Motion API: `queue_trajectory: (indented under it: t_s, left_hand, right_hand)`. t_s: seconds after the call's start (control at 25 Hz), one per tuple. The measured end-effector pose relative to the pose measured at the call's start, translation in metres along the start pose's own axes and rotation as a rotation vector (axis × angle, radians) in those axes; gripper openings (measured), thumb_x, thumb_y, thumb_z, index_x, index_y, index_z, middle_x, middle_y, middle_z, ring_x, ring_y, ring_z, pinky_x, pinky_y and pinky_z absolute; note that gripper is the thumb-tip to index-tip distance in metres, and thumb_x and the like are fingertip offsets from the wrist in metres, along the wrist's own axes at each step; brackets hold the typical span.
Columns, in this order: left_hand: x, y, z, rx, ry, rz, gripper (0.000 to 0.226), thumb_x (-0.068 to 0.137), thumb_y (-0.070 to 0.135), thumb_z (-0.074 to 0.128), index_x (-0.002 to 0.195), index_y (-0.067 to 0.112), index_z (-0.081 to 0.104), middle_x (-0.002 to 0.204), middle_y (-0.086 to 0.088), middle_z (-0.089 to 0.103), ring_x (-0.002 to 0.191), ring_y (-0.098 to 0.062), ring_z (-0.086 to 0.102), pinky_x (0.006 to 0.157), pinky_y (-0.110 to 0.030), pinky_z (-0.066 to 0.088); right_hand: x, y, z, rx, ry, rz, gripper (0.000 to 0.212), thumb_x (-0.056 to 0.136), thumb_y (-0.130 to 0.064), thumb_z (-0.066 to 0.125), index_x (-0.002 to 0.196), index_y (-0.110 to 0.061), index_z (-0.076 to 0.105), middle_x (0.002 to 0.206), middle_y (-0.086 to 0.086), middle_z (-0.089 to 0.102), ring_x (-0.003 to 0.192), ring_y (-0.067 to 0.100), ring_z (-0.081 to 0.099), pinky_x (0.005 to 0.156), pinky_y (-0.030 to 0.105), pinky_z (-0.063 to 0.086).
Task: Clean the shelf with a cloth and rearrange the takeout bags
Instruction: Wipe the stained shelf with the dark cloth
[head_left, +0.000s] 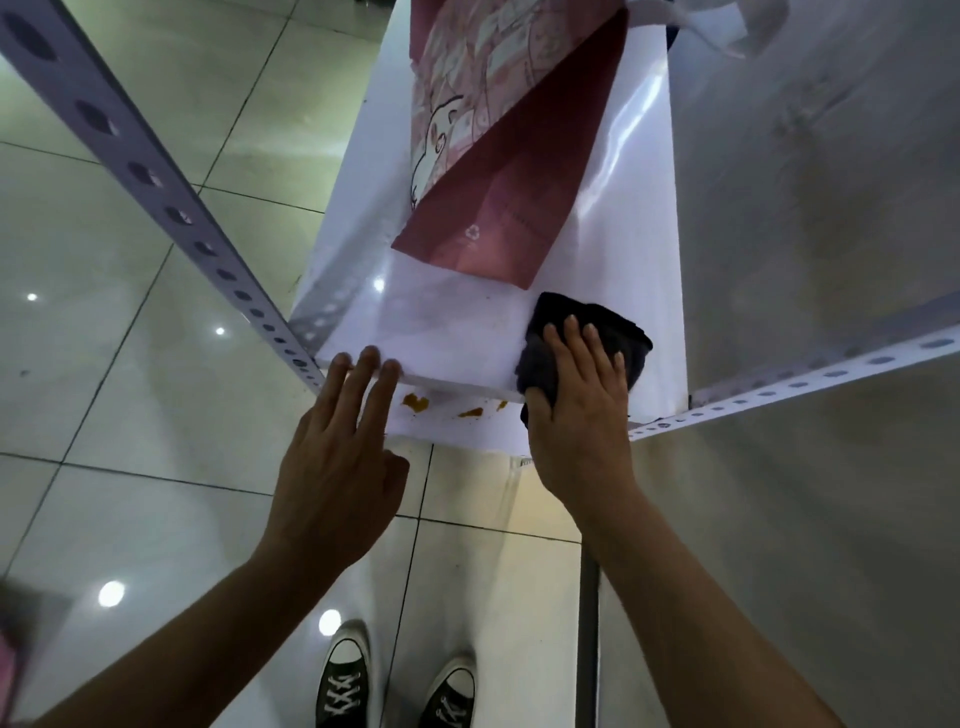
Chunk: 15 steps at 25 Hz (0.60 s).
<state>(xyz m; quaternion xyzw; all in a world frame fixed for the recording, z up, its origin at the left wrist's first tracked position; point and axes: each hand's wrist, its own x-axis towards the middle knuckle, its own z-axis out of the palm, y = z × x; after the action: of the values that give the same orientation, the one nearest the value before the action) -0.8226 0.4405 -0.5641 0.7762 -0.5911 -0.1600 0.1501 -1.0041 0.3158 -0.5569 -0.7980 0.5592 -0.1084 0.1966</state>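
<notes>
A white shelf board (447, 332) runs away from me between perforated metal posts. A pink and maroon paper takeout bag (498, 171) lies flat on it, its bottom toward me. My right hand (576, 400) presses a dark grey cloth (613, 338) flat onto the shelf's near right corner, fingers straight on top of it. My left hand (348, 441) rests its straight fingertips on the shelf's front edge at the left. Orange stains (415, 401) show on the lower board just beneath the front edge.
A perforated metal post (156, 182) slants in from the upper left, another rail (810, 382) runs off to the right. A white plastic bag (717, 26) sits at the far end. Glossy tiled floor (130, 415) and my two sneakers (395, 686) lie below.
</notes>
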Motion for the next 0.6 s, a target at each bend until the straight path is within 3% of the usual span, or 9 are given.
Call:
queue_trajectory:
  t_s: [0.24, 0.48, 0.6]
  left_hand:
    - [-0.001, -0.009, -0.002, -0.009, -0.043, 0.022, 0.086, 0.085, 0.002, 0.063, 0.157, 0.012, 0.017, 0.166, -0.011, 0.009, 0.154, -0.030, 0.004, 0.117, -0.051, 0.032]
    - [-0.003, -0.011, 0.006, -0.013, -0.044, 0.018, 0.091, 0.084, -0.004, 0.062, 0.158, 0.014, 0.013, 0.167, -0.009, 0.005, 0.154, -0.029, 0.001, 0.117, -0.052, 0.032]
    - [-0.004, -0.010, 0.006, 0.002, -0.025, 0.024, 0.091, 0.082, -0.005, 0.061, 0.158, 0.012, 0.014, 0.166, -0.010, 0.008, 0.154, -0.030, 0.005, 0.115, -0.050, 0.035]
  right_hand:
    - [-0.034, -0.048, 0.031, 0.119, -0.015, -0.106, 0.061, 0.096, -0.035, 0.043, 0.154, -0.016, 0.039, 0.164, 0.001, 0.030, 0.156, 0.015, 0.012, 0.128, 0.040, 0.000]
    - [-0.011, -0.032, 0.019, 0.018, -0.083, -0.268, 0.059, 0.101, -0.040, 0.036, 0.156, -0.018, 0.035, 0.165, 0.000, 0.027, 0.156, 0.014, 0.011, 0.128, 0.041, 0.003]
    - [-0.035, -0.008, 0.010, 0.019, -0.014, -0.196, 0.062, 0.097, -0.038, 0.036, 0.155, -0.017, 0.038, 0.165, -0.001, 0.029, 0.156, 0.014, 0.014, 0.128, 0.042, 0.007]
